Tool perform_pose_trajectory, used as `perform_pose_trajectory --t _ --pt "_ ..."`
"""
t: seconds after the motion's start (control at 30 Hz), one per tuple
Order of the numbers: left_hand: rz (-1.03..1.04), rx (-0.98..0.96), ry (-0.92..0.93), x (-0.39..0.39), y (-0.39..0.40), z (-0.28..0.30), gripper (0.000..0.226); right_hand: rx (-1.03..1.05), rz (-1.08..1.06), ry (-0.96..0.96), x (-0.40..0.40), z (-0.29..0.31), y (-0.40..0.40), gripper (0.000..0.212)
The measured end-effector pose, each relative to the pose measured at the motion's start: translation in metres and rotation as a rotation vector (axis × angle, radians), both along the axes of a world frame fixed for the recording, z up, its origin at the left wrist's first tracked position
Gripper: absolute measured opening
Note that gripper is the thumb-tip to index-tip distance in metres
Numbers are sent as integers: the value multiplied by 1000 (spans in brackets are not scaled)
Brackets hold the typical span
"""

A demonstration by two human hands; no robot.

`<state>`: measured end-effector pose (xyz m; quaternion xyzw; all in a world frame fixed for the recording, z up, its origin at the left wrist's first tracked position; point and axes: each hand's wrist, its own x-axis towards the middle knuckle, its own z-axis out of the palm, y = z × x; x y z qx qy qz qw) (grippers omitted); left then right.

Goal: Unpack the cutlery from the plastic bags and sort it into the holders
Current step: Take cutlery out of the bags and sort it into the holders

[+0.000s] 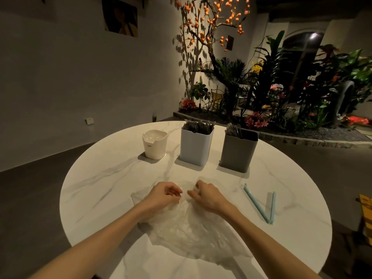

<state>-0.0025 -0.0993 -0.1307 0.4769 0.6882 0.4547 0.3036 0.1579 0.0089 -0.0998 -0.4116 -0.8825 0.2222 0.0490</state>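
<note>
Plastic bag [187, 224] lies crumpled on the near side of the round table [96, 178]; my left hand [164, 193] and right hand [205, 195] pinch its far edge, probably to open it. Beyond stand three holders: white [154, 144], pale blue [196, 146], grey [238, 152].

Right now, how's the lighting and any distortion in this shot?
Head view: dim room with a warm pool of light on the round table; the three holders cast short shadows toward the camera; the tree throws a shadow on the wall; wide-angle bending curves the edges; the clear plastic bag shows faint glints; hands are slightly soft.
</note>
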Motion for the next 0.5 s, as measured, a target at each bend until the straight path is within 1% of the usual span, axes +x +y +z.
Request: perform_pose_trajectory --t 0.07,0.1,0.13,0.17,0.23,0.27,0.3,0.33,0.4,0.43,0.47,0.5 --pt "-11 8 43 4 -5 0 13 -8 -40 140 3 9 4 43" --pt "-8 30 99 7 -8 -1 16 -20 -52 214 5 15 5 42" --pt "0 46 222 9 -10 -3 28 -41 -57 284 6 20 6 40" --pt "-14 39 398 12 -12 -6 45 -80 -52 353 8 23 8 37" --pt "-135 -65 733 18 -12 -9 82 -221 -20 482 11 29 8 32" --pt "-207 -158 845 21 -12 -10 93 -288 -3 524 12 33 7 32" --pt "-262 -246 917 24 -11 -10 96 -335 8 547 11 35 5 34" --pt "-287 -295 945 26 -12 -9 93 -367 14 554 10 36 3 34" --pt "-291 -276 888 25 -9 -6 82 -416 30 567 7 38 -1 34" --pt "-272 -209 777 24 -9 -2 78 -435 44 579 6 40 -3 34" --pt "-236 -108 580 25 -9 6 74 -451 60 598 5 41 -4 35" --pt "-188 -3 312 25 -9 17 70 -469 66 620 3 43 -5 36"
